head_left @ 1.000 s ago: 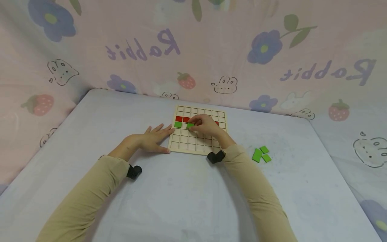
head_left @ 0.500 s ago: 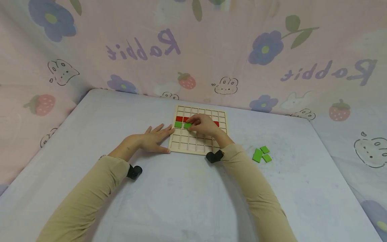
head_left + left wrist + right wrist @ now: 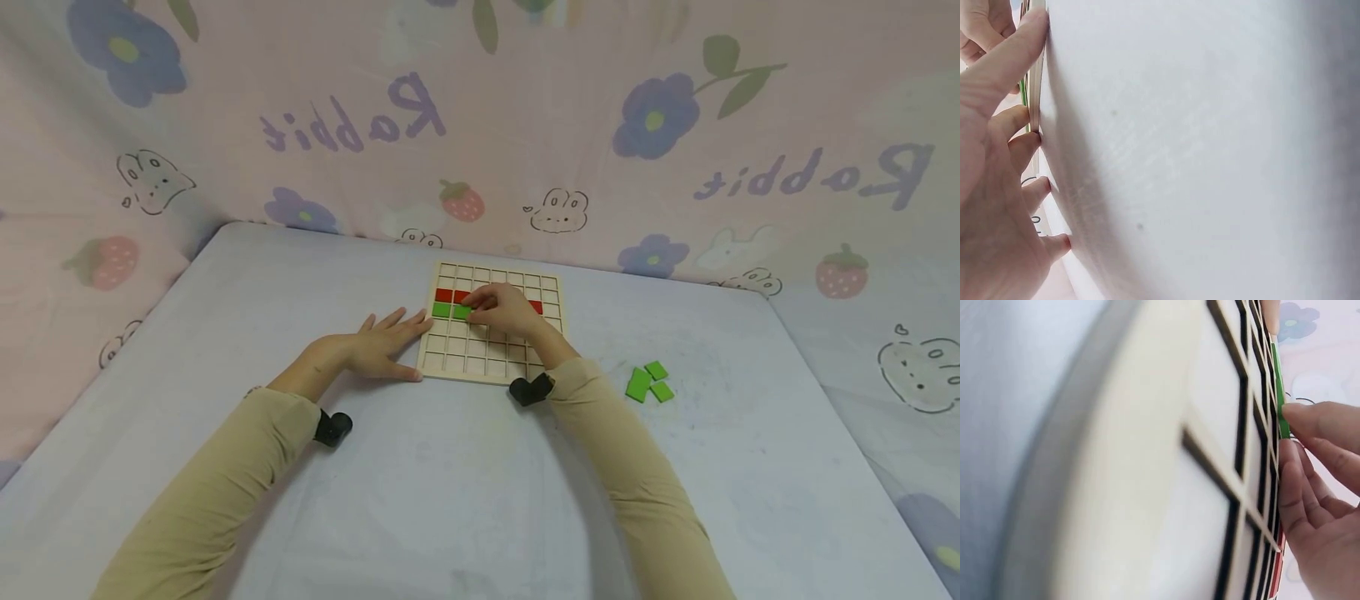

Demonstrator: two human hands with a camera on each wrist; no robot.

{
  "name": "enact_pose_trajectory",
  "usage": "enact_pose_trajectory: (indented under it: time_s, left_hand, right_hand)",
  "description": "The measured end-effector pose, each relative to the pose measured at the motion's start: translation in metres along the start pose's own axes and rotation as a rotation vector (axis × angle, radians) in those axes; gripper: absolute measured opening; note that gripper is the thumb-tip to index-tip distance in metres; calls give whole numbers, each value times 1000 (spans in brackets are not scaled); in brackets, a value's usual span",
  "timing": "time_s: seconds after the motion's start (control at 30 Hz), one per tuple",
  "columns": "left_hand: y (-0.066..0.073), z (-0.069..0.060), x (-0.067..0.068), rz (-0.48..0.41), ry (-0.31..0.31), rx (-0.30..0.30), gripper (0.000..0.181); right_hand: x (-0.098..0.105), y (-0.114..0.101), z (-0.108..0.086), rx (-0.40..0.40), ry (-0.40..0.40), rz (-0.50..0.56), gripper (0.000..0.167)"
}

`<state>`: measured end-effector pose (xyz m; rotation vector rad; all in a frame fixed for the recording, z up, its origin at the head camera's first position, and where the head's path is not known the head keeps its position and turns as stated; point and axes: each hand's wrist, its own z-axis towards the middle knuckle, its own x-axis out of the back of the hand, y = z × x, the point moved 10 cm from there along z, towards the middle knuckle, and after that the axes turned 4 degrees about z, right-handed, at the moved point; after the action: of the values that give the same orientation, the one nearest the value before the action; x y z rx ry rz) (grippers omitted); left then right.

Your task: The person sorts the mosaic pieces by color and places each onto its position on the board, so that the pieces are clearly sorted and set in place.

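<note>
A square wooden grid board [image 3: 476, 367] lies on the white table. My left hand [image 3: 378, 346] rests with fingers spread at its left edge, thumb and fingertips touching the frame. My right hand [image 3: 510, 312] is over the board and holds a green tile [image 3: 461, 312] between thumb and fingers at a cell. In the right wrist view, the thumb presses on the green tile [image 3: 1281, 394]. Left of it sits another green tile [image 3: 441, 310]. Behind these lie red tiles [image 3: 444, 296]; one more red tile [image 3: 536, 307] shows beyond the right hand, which hides the cells between.
To the right of the board lie several loose green tiles [image 3: 639, 385], one larger than the others. A patterned cloth [image 3: 495, 125] hangs behind the table. Both sleeved forearms reach in from the front, a black wrist camera [image 3: 333, 427] on each.
The right hand has shifted slightly left with the green tile, which now sits closer to the first green tile. The left hand stays where it was.
</note>
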<state>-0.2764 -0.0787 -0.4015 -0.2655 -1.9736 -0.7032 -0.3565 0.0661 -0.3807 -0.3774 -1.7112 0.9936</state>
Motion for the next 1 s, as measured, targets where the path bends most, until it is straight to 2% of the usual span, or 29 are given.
enact_pose_trajectory:
  time_s: [0.4, 1.0]
  left_hand:
    - [0, 1, 0, 0, 2, 6, 89]
    - [2, -1, 0, 10, 4, 2, 88]
  right_hand:
    - [-1, 1, -1, -16, 10, -16, 26]
    - [6, 5, -12, 11, 31, 216, 32]
